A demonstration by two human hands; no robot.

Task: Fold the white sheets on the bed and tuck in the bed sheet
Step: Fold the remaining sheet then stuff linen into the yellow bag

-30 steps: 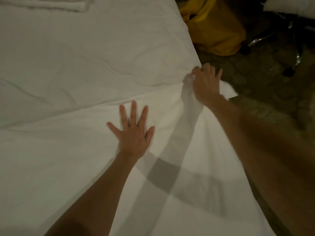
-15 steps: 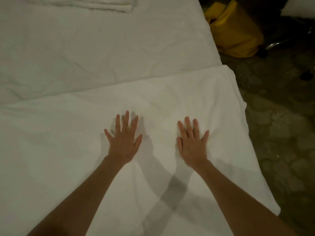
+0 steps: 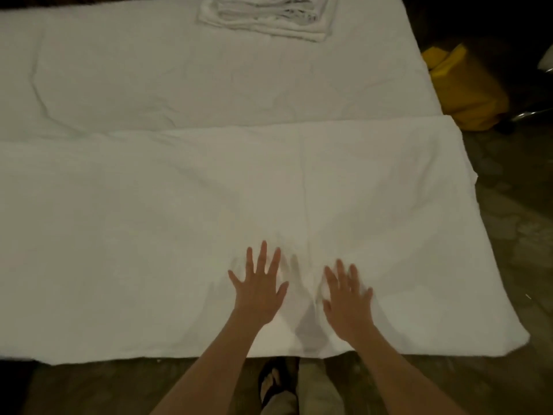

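Both hands now flat, fingers spread, gripping nothing: left hand (image 3: 258, 290) and right hand (image 3: 347, 298) side by side, pressing the folded white sheet (image 3: 149, 235) beneath them. Right-hand grip on the far edge gone; fold laid, smoothing under way. Finished stack (image 3: 266, 18) far ahead.

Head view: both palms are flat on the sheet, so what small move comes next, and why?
Probably slide the left hand and right hand apart, since the white sheet shows faint creases around them before another fold.
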